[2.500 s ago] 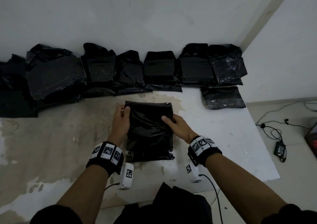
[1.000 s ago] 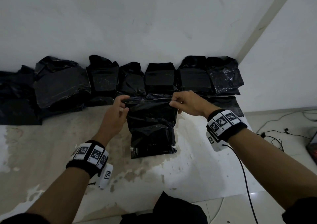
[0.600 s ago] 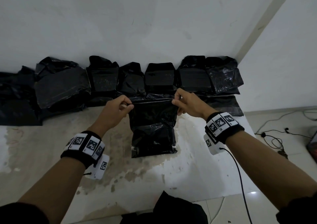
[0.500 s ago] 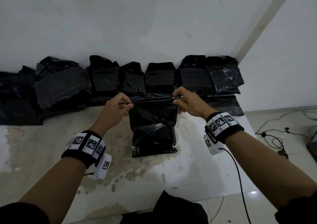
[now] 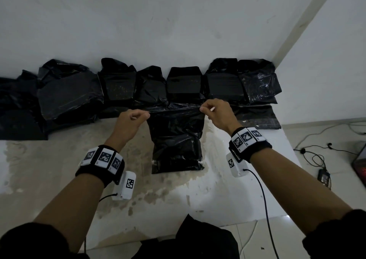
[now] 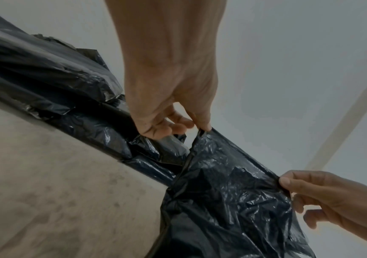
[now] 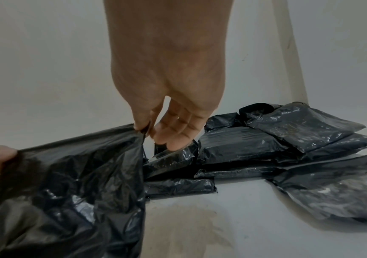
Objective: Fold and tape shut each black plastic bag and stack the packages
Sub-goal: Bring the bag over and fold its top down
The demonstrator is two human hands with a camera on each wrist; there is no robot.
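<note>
Left hand point(image 5: 129, 124) pinches bag point(image 5: 176, 143) top-left corner, fingers point(image 6: 204, 124) clamped on edge. Bag mid-surface point(image 5: 227, 195), long axis running away from person, open end far, lifted and stretched taut, bottom end near, resting flat. Right hand point(image 5: 216, 114) pinches top-right corner. Packages point(image 5: 184, 85) line wall behind.

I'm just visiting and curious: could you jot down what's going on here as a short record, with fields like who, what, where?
who: a person, bare hands, tracking bands on both wrists
left hand: pinches the left top corner of the black bag
right hand: pinches the right top corner
bag state: top edge stretched taut between the hands, lower end resting on the table
tape: none visible on this bag's top edge
background: row of black packages along the wall
floor: cables to the right
</note>
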